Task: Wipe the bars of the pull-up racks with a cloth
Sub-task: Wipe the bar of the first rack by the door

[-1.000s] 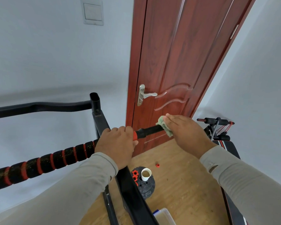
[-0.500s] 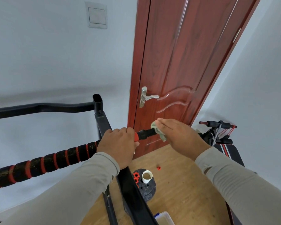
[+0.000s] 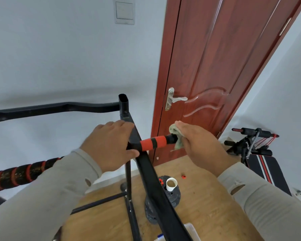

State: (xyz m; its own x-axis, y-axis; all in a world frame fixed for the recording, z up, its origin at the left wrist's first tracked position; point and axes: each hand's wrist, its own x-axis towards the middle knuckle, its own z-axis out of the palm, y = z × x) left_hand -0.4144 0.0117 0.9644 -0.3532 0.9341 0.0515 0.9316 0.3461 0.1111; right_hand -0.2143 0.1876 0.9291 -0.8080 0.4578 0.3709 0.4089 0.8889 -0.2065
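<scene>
My right hand (image 3: 201,145) hides most of cloth (image 3: 176,136); bar (image 3: 153,143) tip buried in it. White box (image 3: 191,231) below cut by edge.

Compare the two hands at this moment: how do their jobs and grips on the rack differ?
The left hand holds the black upright post bare, fingers over its far side, thumb in front. The right hand holds a green cloth over the tip of the red and black grip bar; the left holds no cloth. Both arms wear beige sleeves.
</scene>
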